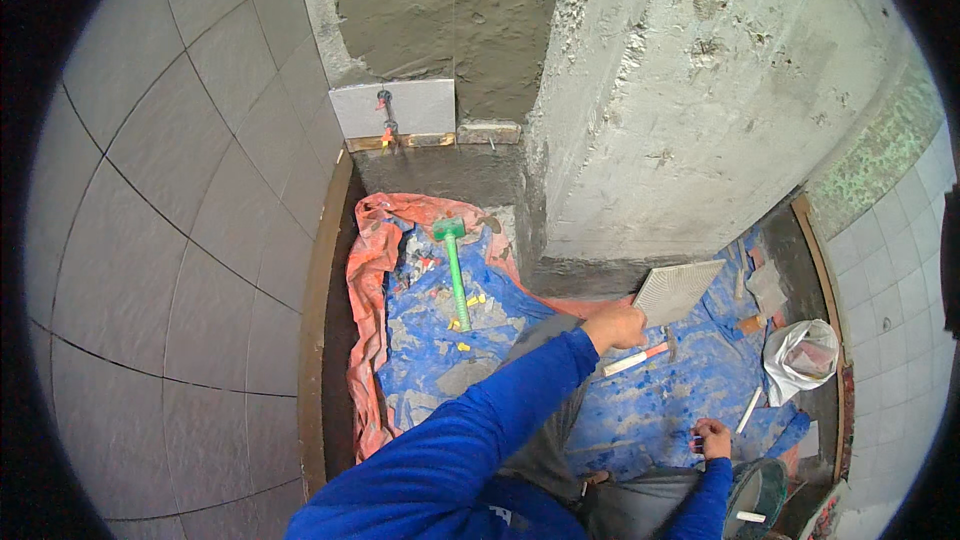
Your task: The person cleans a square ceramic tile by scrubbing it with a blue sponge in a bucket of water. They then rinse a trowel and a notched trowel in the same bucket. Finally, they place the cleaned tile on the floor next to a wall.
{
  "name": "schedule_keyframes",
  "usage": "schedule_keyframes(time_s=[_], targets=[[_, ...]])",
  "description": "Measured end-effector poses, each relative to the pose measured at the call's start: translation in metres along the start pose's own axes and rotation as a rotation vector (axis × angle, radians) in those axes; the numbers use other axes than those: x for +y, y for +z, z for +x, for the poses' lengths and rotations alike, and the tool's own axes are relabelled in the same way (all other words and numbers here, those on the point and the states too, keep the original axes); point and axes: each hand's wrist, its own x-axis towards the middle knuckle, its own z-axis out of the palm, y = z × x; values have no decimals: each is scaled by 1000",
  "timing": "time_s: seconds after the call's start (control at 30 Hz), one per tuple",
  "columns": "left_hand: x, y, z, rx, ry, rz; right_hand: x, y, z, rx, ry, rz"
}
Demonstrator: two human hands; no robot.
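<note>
Left grip (617,328) clasping ribbed tile (685,290) by its edge, white-handled tool (632,360) just beside that grip; right grip (712,438), can't tell.

The left hand (618,327) holds a ridged tile (685,290) by its corner; the right hand (712,437) hangs lower, above a blue tarp (635,425). A green mallet (457,275) lies on the tarp, a white bag (782,365) stands to the right, and a concrete pillar (690,120) rises beyond
</note>
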Motion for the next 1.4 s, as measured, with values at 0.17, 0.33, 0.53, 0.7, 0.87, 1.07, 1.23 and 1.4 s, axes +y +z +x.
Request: schedule_keyframes(time_s=[0.17,0.33,0.53,0.7,0.87,1.07,1.23,1.4], targets=[[7,-3,2,-54,15,8,2,-3,-2,-19,-53,-17],[0,0,3,-3,57,23,5,-4,-1,-3,-95,6],[-12,9,1,167,204,-3,1,-3,1,15,-79,18],[-7,5,3,56,68,21,-5,-3,-5,28,-116,-2],[-2,2,0,53,109,54,-9,-3,-11,31,-106,20],[-2,3,1,91,140,22,-9,-6,-17,67,-113,-5],[-2,1,0,28,90,-2,-7,-7,-18,68,-139,4],[0,2,-2,70,74,-3,-6,-6,-16,68,-138,8]])
